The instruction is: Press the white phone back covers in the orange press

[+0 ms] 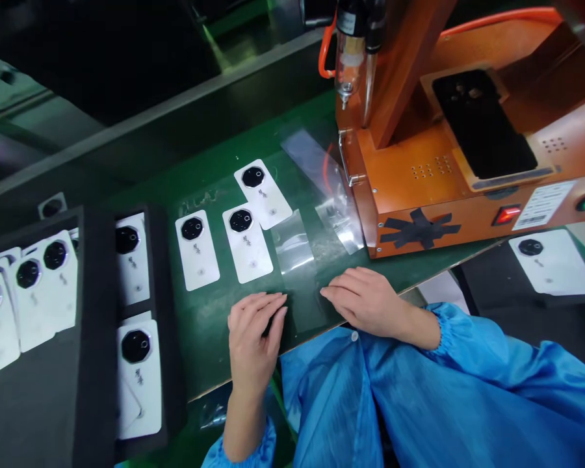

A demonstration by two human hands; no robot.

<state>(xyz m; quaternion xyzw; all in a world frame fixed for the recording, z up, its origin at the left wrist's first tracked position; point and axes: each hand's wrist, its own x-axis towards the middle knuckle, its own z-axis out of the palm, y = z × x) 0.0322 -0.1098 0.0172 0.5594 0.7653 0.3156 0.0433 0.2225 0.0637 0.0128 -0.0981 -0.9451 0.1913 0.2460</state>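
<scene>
My left hand (256,335) is palm down at the near edge of the green table (205,351), fingers extended together and thumb apart. Opposite it, my right hand (363,299) lies low over the table with fingers loosely bent, tips pointing left; nothing shows in it. Between and beyond the hands is a clear plastic film (295,244); whether fingertips touch it I cannot tell. Past my left hand lie three white phone back covers with dark round camera areas: a left cover (197,250), a middle cover (247,244) and a far cover (263,194), the last two overlapping.
An orange machine (394,188) with a dark phone-shaped piece (485,123) in its fixture stands at the right. More clear film (322,175) lies beside it. Black foam trays (97,364) with several white covers stand at left. Another white cover stack (553,263) rests on a black tray at right.
</scene>
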